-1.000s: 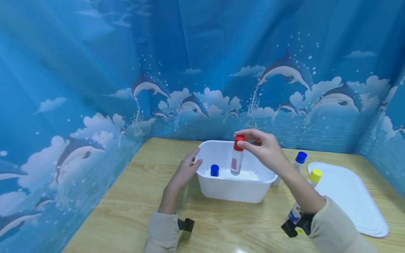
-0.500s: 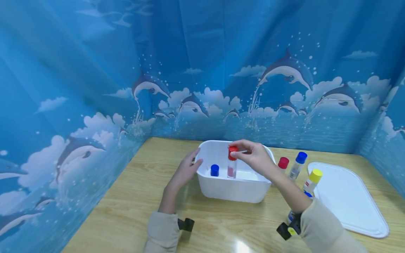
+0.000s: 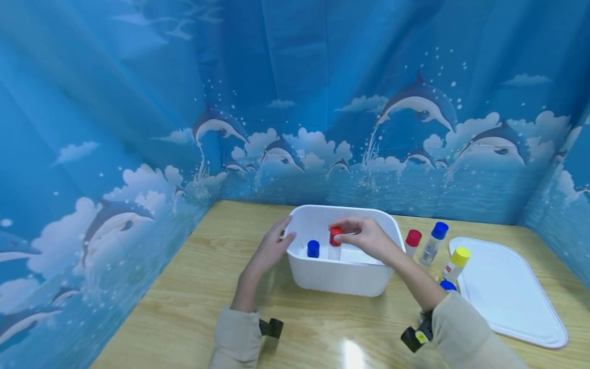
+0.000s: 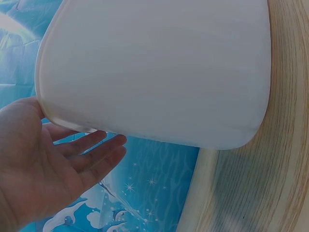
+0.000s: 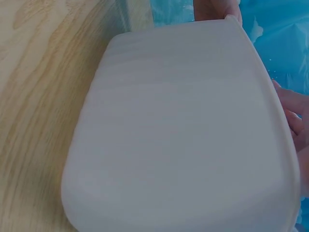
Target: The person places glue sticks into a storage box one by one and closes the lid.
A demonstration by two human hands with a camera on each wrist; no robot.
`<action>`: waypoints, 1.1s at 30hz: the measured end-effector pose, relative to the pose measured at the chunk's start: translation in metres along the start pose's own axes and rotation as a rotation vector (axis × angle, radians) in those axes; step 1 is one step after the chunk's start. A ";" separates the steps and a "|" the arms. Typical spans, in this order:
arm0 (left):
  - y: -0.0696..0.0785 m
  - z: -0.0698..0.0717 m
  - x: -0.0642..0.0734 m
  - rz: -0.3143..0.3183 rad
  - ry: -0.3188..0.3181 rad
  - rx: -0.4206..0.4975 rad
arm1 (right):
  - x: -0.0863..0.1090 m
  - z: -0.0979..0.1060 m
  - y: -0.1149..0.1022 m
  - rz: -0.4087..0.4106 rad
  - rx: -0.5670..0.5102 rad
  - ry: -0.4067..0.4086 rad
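Note:
My left hand (image 3: 272, 243) holds the left end of a white plastic bin (image 3: 338, 278), with the thumb over its rim and the fingers along the outside. In the left wrist view the bin's wall (image 4: 159, 72) fills much of the picture above that hand (image 4: 53, 164). My right hand (image 3: 366, 237) reaches over the right side and pinches the red cap (image 3: 336, 237) of a small clear bottle (image 3: 334, 252), upright inside the bin. Beside it stands a blue-capped bottle (image 3: 313, 249). In the right wrist view the bin's wall (image 5: 183, 121) hides the bottles.
Right of the bin stand bottles with a dark red cap (image 3: 413, 238), a blue cap (image 3: 440, 230) and a yellow cap (image 3: 460, 257). Another blue cap (image 3: 447, 285) shows by my right forearm. A white lid (image 3: 511, 292) lies farther right. A dolphin-print curtain (image 3: 295, 102) backs the wooden table (image 3: 184, 287).
My right hand has moved left and down, lowering the red-capped bottle deeper into the bin, close beside the blue-capped one. The left hand has stayed on the rim.

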State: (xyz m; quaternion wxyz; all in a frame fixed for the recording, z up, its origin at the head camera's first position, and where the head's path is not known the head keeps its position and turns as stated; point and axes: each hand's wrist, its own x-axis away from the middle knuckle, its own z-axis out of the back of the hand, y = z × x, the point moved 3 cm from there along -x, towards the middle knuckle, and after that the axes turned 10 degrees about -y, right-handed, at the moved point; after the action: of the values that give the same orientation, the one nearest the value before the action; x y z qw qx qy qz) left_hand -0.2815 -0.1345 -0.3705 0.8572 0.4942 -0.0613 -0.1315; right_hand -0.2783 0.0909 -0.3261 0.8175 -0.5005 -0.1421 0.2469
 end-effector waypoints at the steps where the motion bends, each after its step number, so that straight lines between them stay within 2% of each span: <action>1: 0.000 0.000 0.000 0.000 0.000 0.002 | 0.000 -0.001 0.002 -0.005 -0.011 -0.014; 8: 0.000 -0.001 0.000 -0.012 -0.007 0.010 | 0.000 -0.003 0.012 -0.017 -0.006 -0.077; 27: 0.002 -0.001 0.003 -0.012 0.007 0.008 | -0.006 -0.006 0.021 -0.002 -0.019 -0.242; 33: 0.001 -0.001 0.001 -0.016 0.006 0.009 | -0.005 -0.006 0.019 -0.006 -0.038 -0.259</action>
State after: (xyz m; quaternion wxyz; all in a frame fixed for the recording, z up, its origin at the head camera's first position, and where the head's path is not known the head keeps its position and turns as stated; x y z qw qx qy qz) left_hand -0.2798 -0.1335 -0.3700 0.8540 0.4989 -0.0553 -0.1367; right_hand -0.2845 0.0906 -0.3461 0.7835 -0.4793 -0.2527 0.3042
